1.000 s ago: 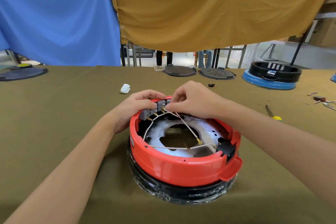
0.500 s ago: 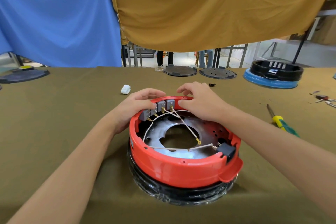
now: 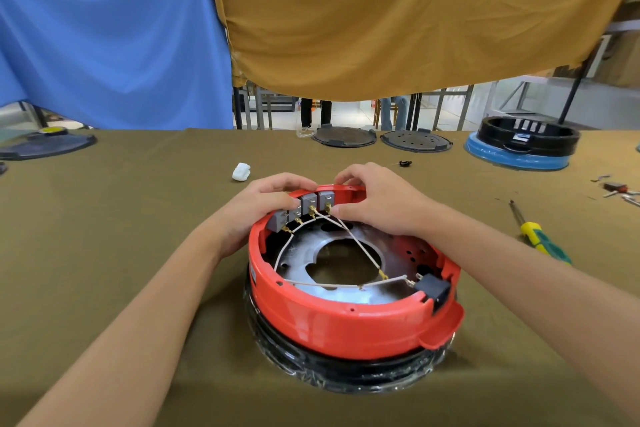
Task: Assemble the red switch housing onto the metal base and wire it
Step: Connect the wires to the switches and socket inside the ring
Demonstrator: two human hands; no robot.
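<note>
I am working at the far rim of the red switch housing [image 3: 346, 319], which is sitting on the metal base [image 3: 311, 253] with a black plastic-wrapped ring [image 3: 346, 374] under it, all on the olive table cloth [image 3: 121, 218] straight in front of me. The seating looks done to me; the step in hand is the wiring at the row of grey switch blocks [image 3: 304, 206] along the housing's far wall.

My left hand [image 3: 256, 208] is curling over the rim from outside, its fingers [image 3: 294, 184] bent around the left blocks and steadying them. My right hand [image 3: 377, 201] is gripping the rim just right of the blocks, fingers hooked over the top edge and thumb pressing in beside the rightmost brass terminal [image 3: 328, 207] — whether the thumb is actually touching that terminal I cannot tell, the view is too foreshortened there.

White wires [image 3: 353, 239] are running from the terminals across the base; one is ending in a loose brass connector [image 3: 383, 274] lying over the central hole, apart from the black switch [image 3: 434, 288] at the near right.

Next, I judge, that free end needs plugging in — a fine pinch on the connector, with the other hand bracing the housing. The yellow-handled screwdriver [image 3: 540, 239] is lying untouched well off to my right.
</note>
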